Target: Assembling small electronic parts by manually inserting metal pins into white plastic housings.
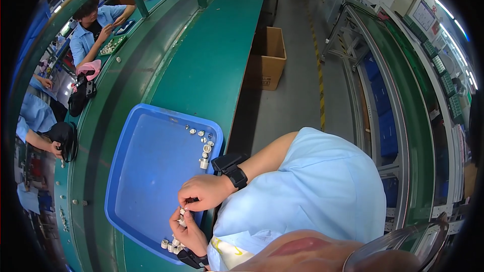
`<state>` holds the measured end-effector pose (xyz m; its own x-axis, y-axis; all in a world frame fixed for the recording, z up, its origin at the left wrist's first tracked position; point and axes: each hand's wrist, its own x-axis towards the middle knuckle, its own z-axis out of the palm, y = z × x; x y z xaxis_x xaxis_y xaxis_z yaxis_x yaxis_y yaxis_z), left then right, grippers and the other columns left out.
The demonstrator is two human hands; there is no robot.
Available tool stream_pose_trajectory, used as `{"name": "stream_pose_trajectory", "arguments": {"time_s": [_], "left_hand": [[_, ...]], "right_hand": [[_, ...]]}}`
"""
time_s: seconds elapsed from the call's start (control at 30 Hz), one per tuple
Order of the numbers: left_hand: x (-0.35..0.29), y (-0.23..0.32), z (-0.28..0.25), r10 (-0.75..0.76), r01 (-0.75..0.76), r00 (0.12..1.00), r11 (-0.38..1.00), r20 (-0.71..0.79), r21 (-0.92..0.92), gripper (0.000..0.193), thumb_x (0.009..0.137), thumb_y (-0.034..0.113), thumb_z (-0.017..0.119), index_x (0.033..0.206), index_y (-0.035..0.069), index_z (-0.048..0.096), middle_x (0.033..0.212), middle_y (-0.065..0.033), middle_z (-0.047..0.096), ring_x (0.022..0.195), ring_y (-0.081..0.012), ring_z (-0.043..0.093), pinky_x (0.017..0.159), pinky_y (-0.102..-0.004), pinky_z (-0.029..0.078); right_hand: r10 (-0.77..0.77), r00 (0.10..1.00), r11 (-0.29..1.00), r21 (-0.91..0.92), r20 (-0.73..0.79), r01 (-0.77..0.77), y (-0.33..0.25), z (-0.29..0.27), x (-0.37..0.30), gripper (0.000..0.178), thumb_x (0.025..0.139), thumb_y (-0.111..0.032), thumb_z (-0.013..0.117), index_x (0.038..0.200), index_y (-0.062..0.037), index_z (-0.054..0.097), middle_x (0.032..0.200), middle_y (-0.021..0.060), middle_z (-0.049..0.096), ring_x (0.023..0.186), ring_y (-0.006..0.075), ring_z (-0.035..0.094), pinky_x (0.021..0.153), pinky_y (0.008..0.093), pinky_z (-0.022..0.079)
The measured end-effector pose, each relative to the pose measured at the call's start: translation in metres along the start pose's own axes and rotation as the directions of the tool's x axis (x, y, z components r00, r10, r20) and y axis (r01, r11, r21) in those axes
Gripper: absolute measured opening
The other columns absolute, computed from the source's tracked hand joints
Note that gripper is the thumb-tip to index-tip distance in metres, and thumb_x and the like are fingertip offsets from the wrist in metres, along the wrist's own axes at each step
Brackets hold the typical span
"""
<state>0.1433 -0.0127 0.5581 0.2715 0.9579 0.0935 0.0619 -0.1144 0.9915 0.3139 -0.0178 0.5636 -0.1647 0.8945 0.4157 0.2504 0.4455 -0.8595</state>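
A blue plastic tray (146,171) lies on the green workbench (201,60). My right hand (204,191), with a black wrist band (233,172), is over the tray's near rim, its fingers pinched on a small silvery cylindrical part (182,212). My left hand (189,234) is just below it, fingers closed around the same little cluster of parts. The two hands touch at the fingertips. More small silvery parts (203,147) lie along the tray's right edge, and several more parts (170,245) lie by its lower corner.
A green conveyor belt (131,95) runs beside the bench, with other workers in light blue seated along its far side (96,25). A cardboard box (267,60) stands on the grey floor, and metal racks with blue bins (378,95) stand to the right.
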Motion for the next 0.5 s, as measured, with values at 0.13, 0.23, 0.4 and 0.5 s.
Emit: {"name": "stream_pose_trajectory", "arguments": {"time_s": [0.13,0.23,0.4,0.5], "left_hand": [[0.0008,0.0028,-0.0008,-0.056,0.056,0.998,0.998,0.002,-0.041,0.023,0.087,0.011,0.059,0.103,-0.004,0.052,0.094,-0.0079,0.055,0.084,-0.0115,0.052,0.077,-0.0232,0.043],[0.0023,0.0025,-0.0014,-0.058,0.059,0.998,0.997,0.005,-0.043,0.023,0.087,0.010,0.059,0.103,-0.004,0.052,0.094,-0.0081,0.055,0.085,-0.0115,0.052,0.077,-0.0232,0.043],[0.0036,0.0039,0.0008,-0.066,0.066,0.998,0.996,0.006,-0.066,0.023,0.087,0.010,0.059,0.103,-0.004,0.052,0.096,-0.0086,0.056,0.086,-0.0117,0.052,0.078,-0.0231,0.043],[0.0056,0.0027,0.0022,-0.039,0.038,0.999,0.997,-0.010,-0.060,0.022,0.087,0.010,0.059,0.103,-0.003,0.052,0.095,-0.0084,0.057,0.085,-0.0113,0.053,0.076,-0.0226,0.045]], "right_hand": [[-0.006,1.000,1.000,-0.008,0.002,0.006,-0.0020,-0.0018,0.0023,0.010,0.078,-0.016,0.058,0.080,-0.0058,0.056,0.071,0.0073,0.060,0.066,0.0250,0.058,0.055,0.0347,0.043],[-0.015,1.000,1.000,0.007,0.004,0.015,-0.0015,-0.0031,0.0043,0.010,0.079,-0.016,0.058,0.080,-0.0058,0.056,0.071,0.0073,0.060,0.066,0.0256,0.058,0.055,0.0356,0.043],[0.006,1.000,1.000,0.018,0.021,-0.006,0.0003,-0.0046,0.0054,0.010,0.079,-0.015,0.058,0.080,-0.0059,0.056,0.071,0.0069,0.060,0.066,0.0254,0.058,0.055,0.0357,0.043],[-0.016,1.000,1.000,0.007,0.015,0.016,0.0023,-0.0059,0.0072,0.010,0.079,-0.016,0.058,0.080,-0.0060,0.056,0.071,0.0066,0.060,0.067,0.0255,0.058,0.056,0.0357,0.043]]}}
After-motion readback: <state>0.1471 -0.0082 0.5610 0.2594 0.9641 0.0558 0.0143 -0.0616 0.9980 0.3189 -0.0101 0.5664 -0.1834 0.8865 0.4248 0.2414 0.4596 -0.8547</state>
